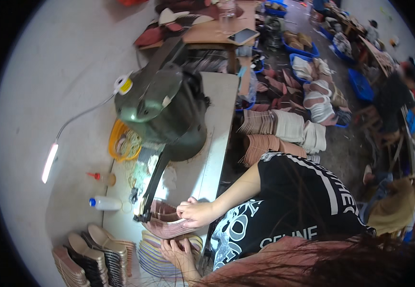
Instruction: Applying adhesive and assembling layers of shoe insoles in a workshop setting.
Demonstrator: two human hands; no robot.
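Note:
A pink striped shoe piece (166, 228) lies beneath the front end of a dark green sewing machine (154, 112). My right hand (198, 214) is closed on its right part, fingers bent over the edge. Lower in the picture, my left hand (179, 253) rests with its fingers apart, on a stack of yellow-and-grey striped shoe pieces (152, 256), just below the pink piece. Where its fingertips press is partly hidden. The machine's slim lever (155, 184) runs down to the pink piece's left end.
Stacked shoe pieces (95, 251) stand at the lower left. A white bottle with a blue cap (106, 203) and a yellow basket of thread (126, 143) line the wall side. A phone (243, 36) lies on the far table. Bundled pieces (276, 129) sit to the right; people work beyond.

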